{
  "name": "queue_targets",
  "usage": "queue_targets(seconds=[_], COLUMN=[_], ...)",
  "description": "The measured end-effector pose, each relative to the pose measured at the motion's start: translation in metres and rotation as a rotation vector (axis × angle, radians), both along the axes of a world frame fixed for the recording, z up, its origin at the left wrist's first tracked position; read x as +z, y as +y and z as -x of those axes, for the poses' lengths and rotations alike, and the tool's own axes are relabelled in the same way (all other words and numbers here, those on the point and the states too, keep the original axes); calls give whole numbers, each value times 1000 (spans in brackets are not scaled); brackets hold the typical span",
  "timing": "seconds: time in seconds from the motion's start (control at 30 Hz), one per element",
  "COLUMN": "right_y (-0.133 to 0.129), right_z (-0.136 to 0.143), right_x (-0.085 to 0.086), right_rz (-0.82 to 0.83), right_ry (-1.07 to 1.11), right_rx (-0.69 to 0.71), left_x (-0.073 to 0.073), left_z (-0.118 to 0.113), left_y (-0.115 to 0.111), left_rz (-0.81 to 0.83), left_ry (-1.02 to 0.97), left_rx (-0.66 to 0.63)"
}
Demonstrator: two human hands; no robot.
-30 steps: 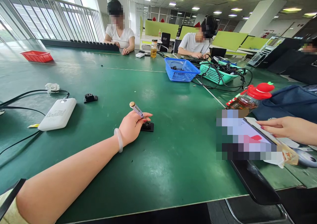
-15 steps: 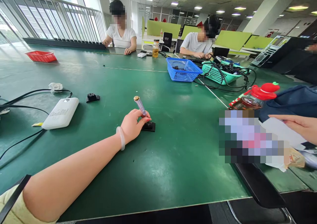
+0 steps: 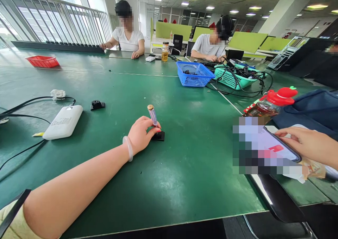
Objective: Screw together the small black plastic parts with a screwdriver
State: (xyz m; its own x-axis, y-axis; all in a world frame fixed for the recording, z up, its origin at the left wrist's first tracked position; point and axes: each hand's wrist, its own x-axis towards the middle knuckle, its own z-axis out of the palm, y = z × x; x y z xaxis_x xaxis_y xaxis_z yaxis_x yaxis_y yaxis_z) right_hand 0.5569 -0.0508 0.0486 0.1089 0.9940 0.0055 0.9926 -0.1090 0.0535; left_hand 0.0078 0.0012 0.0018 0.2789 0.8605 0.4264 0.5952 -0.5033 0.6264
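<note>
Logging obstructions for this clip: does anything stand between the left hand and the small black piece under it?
Nothing visible does. The left hand partly covers the black piece from this view and holds a slim tool over it. The hand hides the tool's lower end, so contact there can't be judged.

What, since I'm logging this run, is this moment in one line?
left hand: holds clear-handled tool | black part: partly behind hand | tool tip: hidden | right hand: at phone

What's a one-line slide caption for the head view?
Left hand holding a clear-handled tool over a small black part on a green tabletop, a blue basket beyond.
</note>
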Motion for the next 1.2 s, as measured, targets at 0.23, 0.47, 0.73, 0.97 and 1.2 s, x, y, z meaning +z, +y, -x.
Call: queue_targets(seconds=[0.23, 0.47, 0.73, 0.97, 1.2], right_y=[6, -4, -26, -17, 1], right_z=[-12, -17, -28, -11, 3], right_x=[-3, 4, 10, 20, 19], right_rz=[95, 89, 11, 6, 211], right_ry=[87, 231, 555, 297, 76], right_rx=[28, -110, -211, -323, -270], left_x=[1, -1, 1, 2, 3], left_z=[0, 1, 0, 0, 0], left_y=[-2, -2, -1, -2, -2], left_rz=[-49, -61, -48, -32, -29], left_ry=[53, 26, 42, 43, 26], left_rx=[-53, -57, -57, -40, -45])
